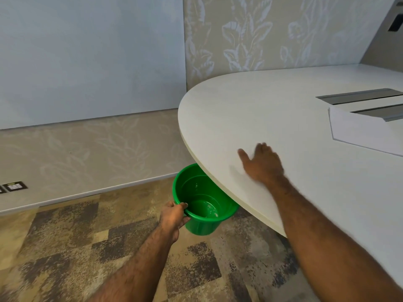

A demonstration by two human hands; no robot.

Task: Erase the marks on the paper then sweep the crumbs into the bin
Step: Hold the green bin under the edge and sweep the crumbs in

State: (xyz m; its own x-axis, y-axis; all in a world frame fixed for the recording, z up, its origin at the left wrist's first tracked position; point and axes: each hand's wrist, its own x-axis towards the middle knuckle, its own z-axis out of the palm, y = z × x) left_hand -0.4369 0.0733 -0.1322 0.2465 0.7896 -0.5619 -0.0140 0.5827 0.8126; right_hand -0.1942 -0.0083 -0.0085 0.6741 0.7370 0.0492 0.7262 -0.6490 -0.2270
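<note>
A green plastic bin (197, 225) hangs tilted just under the rounded edge of the white table (250, 110). My left hand (173, 217) grips its near rim, thumb inside. Pale specks lie on the bin's bottom. My right hand (262, 164) rests flat on the tabletop near the edge above the bin, fingers together and thumb spread, holding nothing. It looks motion-blurred. A white sheet of paper (362, 132) lies on the table at the right, partly cut off by the frame. No marks show on its visible part.
Two grey metal cable slots (359, 98) are set into the table behind the paper. Patterned carpet (98, 247) covers the floor. A wall with leaf wallpaper (250, 35) stands behind, with a socket plate (14, 187) low at the left.
</note>
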